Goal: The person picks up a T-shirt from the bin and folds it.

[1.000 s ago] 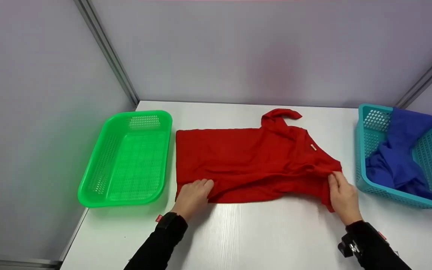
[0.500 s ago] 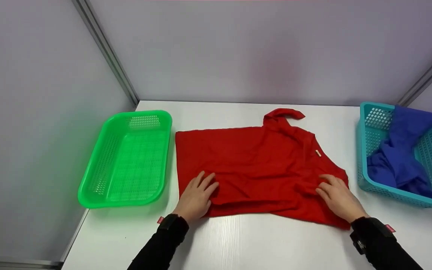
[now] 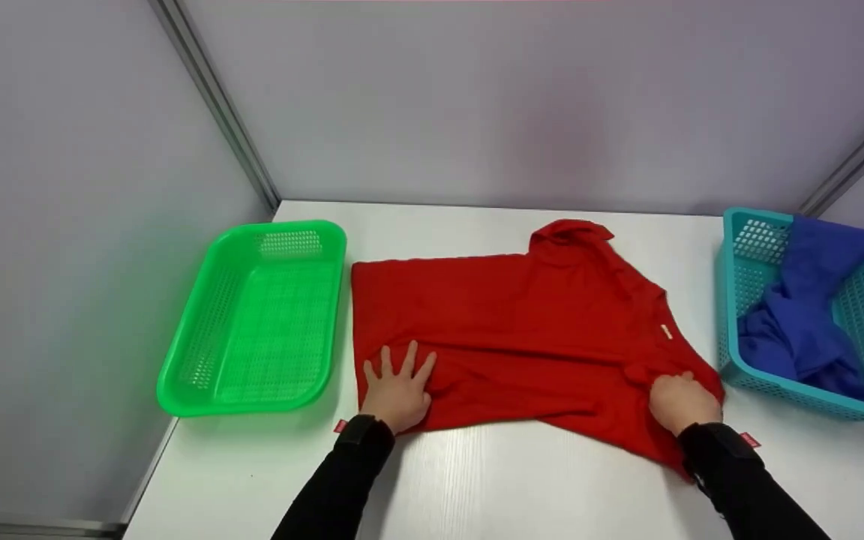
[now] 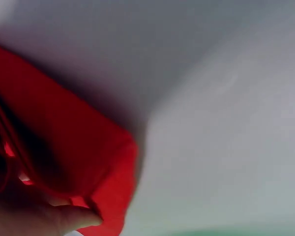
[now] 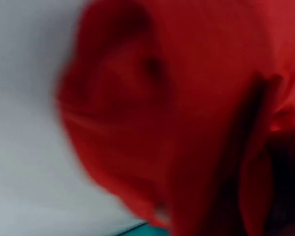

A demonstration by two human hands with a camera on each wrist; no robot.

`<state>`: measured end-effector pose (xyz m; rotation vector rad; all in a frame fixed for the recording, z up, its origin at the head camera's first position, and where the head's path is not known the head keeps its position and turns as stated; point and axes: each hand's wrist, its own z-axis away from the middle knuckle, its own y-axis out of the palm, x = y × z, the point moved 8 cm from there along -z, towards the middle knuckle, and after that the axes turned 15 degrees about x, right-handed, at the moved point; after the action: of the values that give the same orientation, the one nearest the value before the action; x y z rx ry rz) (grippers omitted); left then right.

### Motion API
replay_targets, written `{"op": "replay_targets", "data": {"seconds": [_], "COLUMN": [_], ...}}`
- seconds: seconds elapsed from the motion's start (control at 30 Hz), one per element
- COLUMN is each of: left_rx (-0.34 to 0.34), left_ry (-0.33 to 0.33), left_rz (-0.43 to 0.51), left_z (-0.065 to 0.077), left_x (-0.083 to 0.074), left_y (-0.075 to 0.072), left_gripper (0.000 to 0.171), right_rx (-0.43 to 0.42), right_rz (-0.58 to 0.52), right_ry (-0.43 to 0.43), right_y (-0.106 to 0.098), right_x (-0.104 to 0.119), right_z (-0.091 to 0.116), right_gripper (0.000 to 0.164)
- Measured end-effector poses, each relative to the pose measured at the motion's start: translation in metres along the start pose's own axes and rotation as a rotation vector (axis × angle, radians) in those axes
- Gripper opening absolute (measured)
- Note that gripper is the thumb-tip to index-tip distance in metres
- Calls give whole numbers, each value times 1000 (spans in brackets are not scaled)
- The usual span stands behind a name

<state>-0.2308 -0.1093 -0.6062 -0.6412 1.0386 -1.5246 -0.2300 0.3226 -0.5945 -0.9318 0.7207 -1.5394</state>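
A red shirt lies sideways on the white table, with a sleeve at the back and a small pale label by the neck. My left hand rests on its near left corner, fingers spread. In the left wrist view the thumb touches the red cloth. At the neck end, my right hand is curled and grips the cloth; its fingertips are hidden. Blurred red fabric fills most of the right wrist view.
To the left stands a green plastic basket with nothing in it. A teal basket at the right holds blue cloth, part of which hangs over its rim. Walls bound the table at the back and sides.
The shirt's near edge has come toward me and its neck end has shifted right. My right hand let go, moved onto the cloth and grips it again. My left fingers have spread out.
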Motion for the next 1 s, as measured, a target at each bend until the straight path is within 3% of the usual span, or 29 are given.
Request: {"op": "replay_targets", "data": {"seconds": [0.07, 0.13, 0.27, 0.33, 0.4, 0.5, 0.57, 0.63, 0.73, 0.83, 1.0], "left_rx": [11, 16, -5, -44, -92, -161, -201, -239, -304, -376, -467], "left_ry": [-5, -8, -43, -73, -110, -146, -154, -145, -114, -61, 33], "left_rz": [2, 12, 35, 21, -1, -24, -43, -70, -137, -167, -120], "left_z": [-2, -4, -8, -9, -11, -11, -9, -4, 8, 25, 57], "left_x": [-1, 2, 19, 30, 39, 47, 48, 47, 44, 40, 35], "left_y": [0, -1, -5, -9, -13, -15, -16, -17, -21, -28, -42], "left_gripper": [65, 65, 64, 63, 63, 60, 56, 52, 45, 37, 24], "right_rx": [90, 95, -40, -115, -133, -57, -1, 6, -100, -227, -404], "right_rz": [-7, -14, -13, -23, -56, -143, -160, -153, -127, -181, -331], "right_ry": [40, 44, -67, -137, -198, -271, -313, -344, -343, -310, -268], "right_y": [0, -1, -4, -3, 1, 10, 17, 21, 18, 8, -15], "right_x": [7, 15, 25, 24, 20, 13, 10, 8, 3, -7, -23], "right_z": [3, 5, 7, 9, 10, 12, 15, 20, 30, 40, 52], "right_gripper": [28, 28, 26, 26, 27, 43, 59, 65, 43, 19, 12]}}
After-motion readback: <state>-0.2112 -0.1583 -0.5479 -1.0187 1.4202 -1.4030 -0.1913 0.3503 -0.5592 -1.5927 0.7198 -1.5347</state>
